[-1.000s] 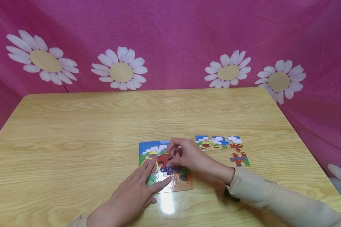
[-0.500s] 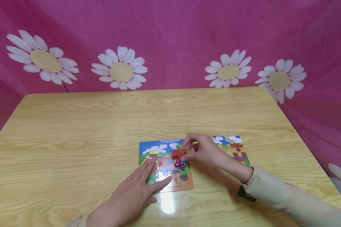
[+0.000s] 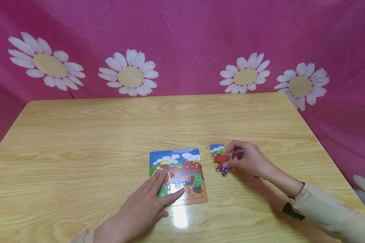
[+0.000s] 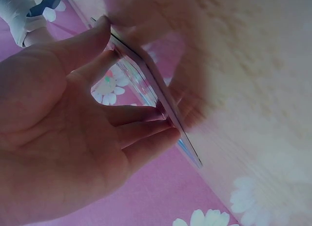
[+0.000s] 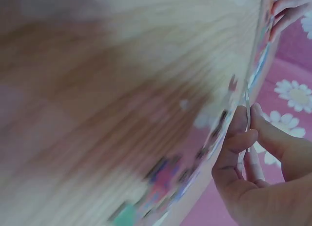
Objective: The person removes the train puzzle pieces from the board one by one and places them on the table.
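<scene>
A jigsaw puzzle board point(image 3: 202, 199) with a train picture, blue sky and white clouds lies near the middle of the table. My left hand point(image 3: 137, 207) rests on its left and lower part, fingers extended. In the left wrist view, the fingertips of the left hand point(image 4: 83, 109) touch the board's face near its edge. To the right of the board, my right hand point(image 3: 252, 160) pinches a red puzzle piece point(image 3: 219, 161) between thumb and fingers. The right wrist view shows this piece point(image 5: 248, 123) edge-on in the pinch.
A sky-and-cloud puzzle piece point(image 3: 216, 148) lies just behind the held one. Other loose pieces point(image 5: 163, 179) appear in the right wrist view, mostly hidden by the right hand in the head view. A pink curtain point(image 3: 185, 40) with daisies hangs behind the wooden table point(image 3: 79, 135).
My right hand has lifted the red puzzle piece off the board and carried it right, over toward the loose pieces. My left hand has stayed in place on the board.
</scene>
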`<state>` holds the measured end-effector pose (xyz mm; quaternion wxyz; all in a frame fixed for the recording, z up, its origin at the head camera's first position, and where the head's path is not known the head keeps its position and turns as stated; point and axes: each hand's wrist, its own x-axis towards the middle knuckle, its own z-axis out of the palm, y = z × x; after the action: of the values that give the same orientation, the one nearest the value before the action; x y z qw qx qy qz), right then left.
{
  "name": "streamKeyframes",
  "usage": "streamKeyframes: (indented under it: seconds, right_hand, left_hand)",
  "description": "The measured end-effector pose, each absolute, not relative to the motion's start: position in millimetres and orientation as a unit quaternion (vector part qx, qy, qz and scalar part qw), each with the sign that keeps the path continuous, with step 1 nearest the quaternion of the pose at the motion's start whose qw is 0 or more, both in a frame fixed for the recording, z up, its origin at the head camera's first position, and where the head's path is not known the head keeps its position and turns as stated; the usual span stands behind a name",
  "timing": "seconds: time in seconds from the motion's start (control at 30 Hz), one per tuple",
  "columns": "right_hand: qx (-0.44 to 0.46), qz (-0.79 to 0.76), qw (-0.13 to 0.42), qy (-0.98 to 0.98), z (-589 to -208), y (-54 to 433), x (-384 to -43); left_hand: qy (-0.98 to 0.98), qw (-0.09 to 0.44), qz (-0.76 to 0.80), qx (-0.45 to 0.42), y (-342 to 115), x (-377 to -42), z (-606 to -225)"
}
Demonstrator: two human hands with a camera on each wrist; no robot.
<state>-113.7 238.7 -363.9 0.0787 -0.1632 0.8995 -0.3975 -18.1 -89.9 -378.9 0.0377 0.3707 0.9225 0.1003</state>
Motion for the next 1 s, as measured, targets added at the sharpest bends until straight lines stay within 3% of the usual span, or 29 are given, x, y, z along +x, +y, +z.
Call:
streamKeyframes:
  seconds: [0.33,0.8,1.0]
  right_hand:
    - [-0.147,-0.325,0.058,0.932,-366.4,270.7,-105.0]
    - [-0.197,-0.284,-0.02,0.938,-375.6,281.8,-92.2]
    - [-0.2,-0.276,-0.016,0.94,-375.0,281.4,-92.0]
  left_hand:
    - [0.921,0.026,0.084,0.38,-89.8,-18.4,-379.7]
    - [0.922,0.037,0.088,0.375,-90.1,-18.7,-380.0]
    - [0.922,0.029,0.083,0.378,-89.8,-18.8,-379.1]
